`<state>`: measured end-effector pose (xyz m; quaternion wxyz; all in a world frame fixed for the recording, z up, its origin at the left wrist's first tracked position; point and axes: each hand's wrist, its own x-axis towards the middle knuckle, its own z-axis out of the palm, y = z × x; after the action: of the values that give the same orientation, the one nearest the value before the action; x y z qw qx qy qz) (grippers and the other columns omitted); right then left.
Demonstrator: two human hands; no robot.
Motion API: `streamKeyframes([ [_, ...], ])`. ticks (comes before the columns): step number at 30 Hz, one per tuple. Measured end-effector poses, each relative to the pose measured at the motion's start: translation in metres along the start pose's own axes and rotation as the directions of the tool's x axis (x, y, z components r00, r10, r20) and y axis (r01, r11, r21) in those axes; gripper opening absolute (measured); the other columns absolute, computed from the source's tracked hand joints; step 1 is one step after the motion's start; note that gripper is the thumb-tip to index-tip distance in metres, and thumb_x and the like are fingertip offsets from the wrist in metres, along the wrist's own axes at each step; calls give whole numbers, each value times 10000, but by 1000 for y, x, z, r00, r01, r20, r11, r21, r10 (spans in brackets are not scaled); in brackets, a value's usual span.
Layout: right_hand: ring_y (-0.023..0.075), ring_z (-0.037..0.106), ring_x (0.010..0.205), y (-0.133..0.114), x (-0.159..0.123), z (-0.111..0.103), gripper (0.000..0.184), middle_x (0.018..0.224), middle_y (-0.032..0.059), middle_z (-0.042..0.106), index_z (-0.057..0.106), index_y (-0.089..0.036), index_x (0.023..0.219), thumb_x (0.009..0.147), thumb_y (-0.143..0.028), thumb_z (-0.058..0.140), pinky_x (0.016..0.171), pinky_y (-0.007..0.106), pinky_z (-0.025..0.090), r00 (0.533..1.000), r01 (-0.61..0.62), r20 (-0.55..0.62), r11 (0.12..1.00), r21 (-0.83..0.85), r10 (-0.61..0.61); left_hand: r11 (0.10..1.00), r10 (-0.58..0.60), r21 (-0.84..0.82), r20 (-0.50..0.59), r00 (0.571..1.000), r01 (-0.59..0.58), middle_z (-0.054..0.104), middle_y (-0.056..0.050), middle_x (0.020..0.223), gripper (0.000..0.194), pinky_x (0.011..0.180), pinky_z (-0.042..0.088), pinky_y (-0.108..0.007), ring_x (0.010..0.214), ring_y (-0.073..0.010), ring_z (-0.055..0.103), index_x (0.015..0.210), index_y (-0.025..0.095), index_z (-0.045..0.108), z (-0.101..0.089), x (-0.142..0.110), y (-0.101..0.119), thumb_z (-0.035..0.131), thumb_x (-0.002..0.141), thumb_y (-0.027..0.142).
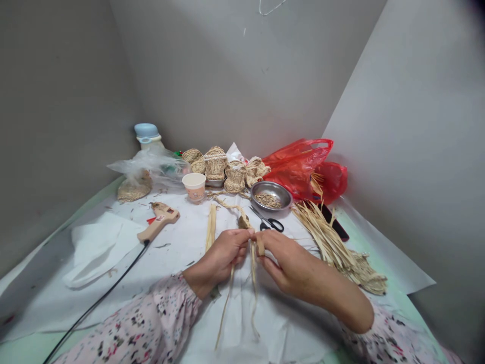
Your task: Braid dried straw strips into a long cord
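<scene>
My left hand (224, 253) and my right hand (286, 258) meet in front of me, fingertips pinched on a braid of straw (235, 206). Beyond my fingers the braid runs away across the white sheet. Loose straw strands (253, 288) hang from my grip toward me, one of them under my left hand. A tan wrap (260, 246) circles a finger of my right hand. Just past my hands lie black-handled scissors (276, 224). Flat straw strips (211, 227) rest on the sheet to the left of the braid.
A glue gun (161, 221) with a black cord lies left. Behind stand a paper cup (194, 188), woven straw pieces (215, 163), a metal bowl (271, 208) of clippings and a red plastic bag (295, 169). A straw bundle (326, 235) and dark phone-like slab (335, 225) lie right.
</scene>
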<state>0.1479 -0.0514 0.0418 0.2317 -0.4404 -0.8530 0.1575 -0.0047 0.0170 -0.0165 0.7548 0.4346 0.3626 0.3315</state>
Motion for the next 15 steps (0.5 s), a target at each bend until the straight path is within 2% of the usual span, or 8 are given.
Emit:
streamKeyframes([
  [4,160,531,930,-1,-3,-8,258,989,53,574,514,-188,922,749,-16,430,835,306,437,1000,-12,16,999,39,11,1000,11,18,-13,1000,-11,296,87,475,304,379,90,-188,398,-32,168,623,146,523,0,-1,1,620,719,418],
  [7,145,551,902,3,-3,-17,349,993,38,598,526,-197,1036,762,-12,414,807,285,441,997,-69,-30,996,56,71,999,18,37,-16,1000,-17,234,103,480,310,378,90,-189,403,-38,142,643,154,509,0,-1,0,597,751,431],
  [10,157,564,870,13,1,-17,248,954,45,620,573,-190,1026,823,-106,456,780,297,440,977,-166,-135,986,14,166,998,18,54,-10,1000,-18,234,104,489,310,377,92,-193,409,-42,143,666,159,495,0,-1,-1,592,763,437],
  [12,170,568,853,20,4,-11,170,917,53,628,609,-178,966,840,-180,495,773,309,437,956,-218,-204,976,-13,211,997,19,69,-17,1000,-18,239,104,489,310,378,93,-196,409,-42,142,674,160,493,0,-1,-1,595,764,438],
  [15,165,572,823,27,8,4,141,864,50,634,639,-172,900,841,-198,513,758,297,434,938,-252,-252,968,-16,240,995,19,101,-29,999,-16,240,105,477,312,381,99,-197,404,-42,147,676,161,493,1,-1,-2,594,766,441],
])
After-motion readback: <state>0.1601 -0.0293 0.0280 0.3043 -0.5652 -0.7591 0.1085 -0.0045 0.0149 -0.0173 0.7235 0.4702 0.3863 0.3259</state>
